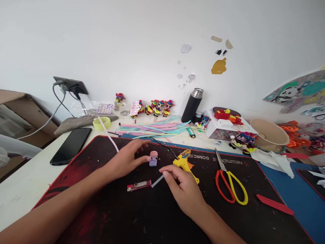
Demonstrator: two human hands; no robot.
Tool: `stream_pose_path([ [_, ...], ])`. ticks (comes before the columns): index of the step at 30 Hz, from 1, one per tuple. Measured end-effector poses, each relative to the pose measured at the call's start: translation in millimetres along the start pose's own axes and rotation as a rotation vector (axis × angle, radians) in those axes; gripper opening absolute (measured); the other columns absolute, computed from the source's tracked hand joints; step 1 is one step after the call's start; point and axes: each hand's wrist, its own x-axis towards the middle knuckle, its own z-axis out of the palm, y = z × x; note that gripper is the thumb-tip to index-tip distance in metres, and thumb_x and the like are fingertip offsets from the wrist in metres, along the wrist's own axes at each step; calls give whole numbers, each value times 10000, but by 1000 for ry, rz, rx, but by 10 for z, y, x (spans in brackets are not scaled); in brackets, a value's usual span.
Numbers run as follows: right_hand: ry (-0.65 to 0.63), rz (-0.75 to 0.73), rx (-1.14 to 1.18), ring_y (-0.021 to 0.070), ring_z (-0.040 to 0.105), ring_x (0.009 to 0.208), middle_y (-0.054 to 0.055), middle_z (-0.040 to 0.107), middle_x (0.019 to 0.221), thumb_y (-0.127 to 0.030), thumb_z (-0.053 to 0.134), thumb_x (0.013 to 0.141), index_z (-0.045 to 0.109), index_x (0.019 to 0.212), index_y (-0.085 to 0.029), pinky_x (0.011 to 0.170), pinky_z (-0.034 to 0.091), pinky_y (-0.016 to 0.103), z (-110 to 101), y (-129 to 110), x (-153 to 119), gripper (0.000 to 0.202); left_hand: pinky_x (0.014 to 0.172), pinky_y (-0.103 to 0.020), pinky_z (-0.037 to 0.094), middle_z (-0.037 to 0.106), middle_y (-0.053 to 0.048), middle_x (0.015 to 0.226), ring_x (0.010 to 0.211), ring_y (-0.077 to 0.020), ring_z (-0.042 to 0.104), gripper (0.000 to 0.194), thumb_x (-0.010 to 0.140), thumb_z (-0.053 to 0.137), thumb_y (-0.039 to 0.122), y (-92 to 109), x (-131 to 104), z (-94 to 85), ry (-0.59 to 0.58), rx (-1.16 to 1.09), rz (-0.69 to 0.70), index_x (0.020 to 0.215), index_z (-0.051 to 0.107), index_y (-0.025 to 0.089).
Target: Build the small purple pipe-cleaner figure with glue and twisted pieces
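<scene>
A small pink and purple piece (153, 159) stands on the dark mat (114, 213). The thumb of my left hand (129, 158) is beside it, with the fingers apart and curved. Between the thumb and fingers of my right hand (181, 186) is a short translucent stick (157, 181), pointing down to the left. Its lower end is near a red lighter (139, 185). Behind my right hand lies a yellow glue gun (185, 162), partly hidden. A pale pink pipe cleaner (108, 134) sticks up behind my left hand.
Scissors (225, 179) and a red strip (275, 204) lie right. Pastel pipe cleaners (152, 128), small dolls (159, 107) and a black flask (192, 105) are behind the mat. A phone (71, 146) and yellow roll (102, 123) are left; a beige bowl (269, 132) is back right.
</scene>
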Motion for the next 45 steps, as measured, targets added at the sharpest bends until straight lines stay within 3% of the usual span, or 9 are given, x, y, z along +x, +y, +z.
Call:
stream_pose_path([
  [3,-11,-14,6,175,659,704,22,757,839,-393,509,1057,761,1105,-235,653,444,279,8,4,-21,302,974,-419,525,690,-73,1203,1080,-262,649,335,1014,556,433,16,180,-173,87,88,30,1271,650,240],
  [7,-34,-28,-11,181,688,749,25,779,890,-389,512,1059,758,1124,-245,688,461,280,17,3,-44,293,985,-428,499,726,-75,1085,1085,-275,635,227,1000,513,253,71,568,-214,11,253,193,1058,729,218],
  [12,-7,-45,-23,173,696,770,17,781,895,-367,516,1059,756,1110,-236,707,461,271,-5,-4,-37,278,966,-425,495,730,-98,1072,1065,-290,629,259,952,521,127,133,1067,91,-139,444,295,1045,750,205],
  [18,-16,-36,-49,191,718,800,38,790,921,-362,506,1063,753,1127,-235,714,476,277,-37,-22,-21,285,919,-409,502,704,-113,1011,1040,-312,631,155,864,638,156,73,1421,384,-222,465,303,953,752,209],
  [25,-44,-73,-62,198,740,843,46,802,960,-340,513,1057,746,1154,-232,753,496,277,-41,-47,-43,274,863,-359,490,690,-93,944,979,-283,639,99,829,624,170,14,1633,389,-263,382,267,782,703,210],
  [30,-38,-75,-80,193,734,808,32,798,917,-334,520,1052,749,1140,-236,728,484,273,-44,-63,-57,265,764,-311,490,724,-72,936,874,-243,661,171,895,544,277,-23,1752,273,-163,295,154,911,697,203],
  [34,-34,-78,-89,189,728,785,24,793,892,-336,517,1052,750,1141,-237,711,474,271,-42,-61,-60,268,649,-295,449,732,-55,817,747,-235,657,186,875,529,316,-48,1791,173,-107,260,74,875,677,204],
  [45,-39,-75,-108,191,728,771,26,787,856,-343,522,1050,753,1132,-235,689,461,269,-41,-70,-55,267,702,-304,458,715,-55,857,798,-236,633,119,805,584,315,10,1828,92,87,127,64,772,629,209],
])
